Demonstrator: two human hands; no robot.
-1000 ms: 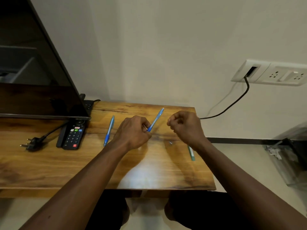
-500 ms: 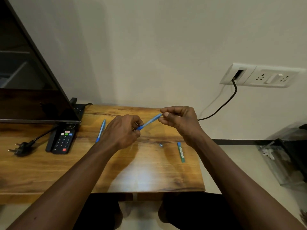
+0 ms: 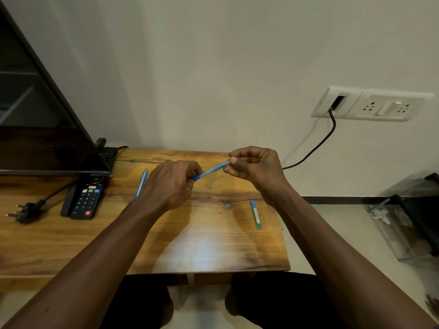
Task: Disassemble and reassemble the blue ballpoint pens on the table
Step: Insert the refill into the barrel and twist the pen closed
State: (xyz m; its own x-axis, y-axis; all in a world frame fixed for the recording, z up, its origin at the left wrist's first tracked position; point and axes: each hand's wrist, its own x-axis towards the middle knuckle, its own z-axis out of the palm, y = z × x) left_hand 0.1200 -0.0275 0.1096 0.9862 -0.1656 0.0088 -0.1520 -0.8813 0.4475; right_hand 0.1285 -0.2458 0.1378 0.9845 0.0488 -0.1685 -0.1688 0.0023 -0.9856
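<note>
Above the wooden table [image 3: 99, 243] I hold a blue pen barrel [image 3: 212, 170] slanted up to the right. My left hand [image 3: 171, 184] grips its darker lower end. My right hand [image 3: 255, 168] pinches its upper end between thumb and fingers. A second blue pen [image 3: 141, 183] lies whole on the table just left of my left hand. A loose blue-green pen part [image 3: 256, 215] lies on the table below my right wrist, with a small grey piece [image 3: 227, 205] and a thin refill beside it.
A black remote [image 3: 83, 200] and an unplugged black plug [image 3: 25, 212] lie at the left, under a dark screen's [image 3: 47, 143] edge. A wall socket [image 3: 370, 106] with a black cable hangs at the right. A clear bin [image 3: 408, 224] stands on the floor.
My right hand, empty and apart a second ago, has come over and taken the pen barrel's upper end. The barrel has tilted flatter. The view has shifted slightly.
</note>
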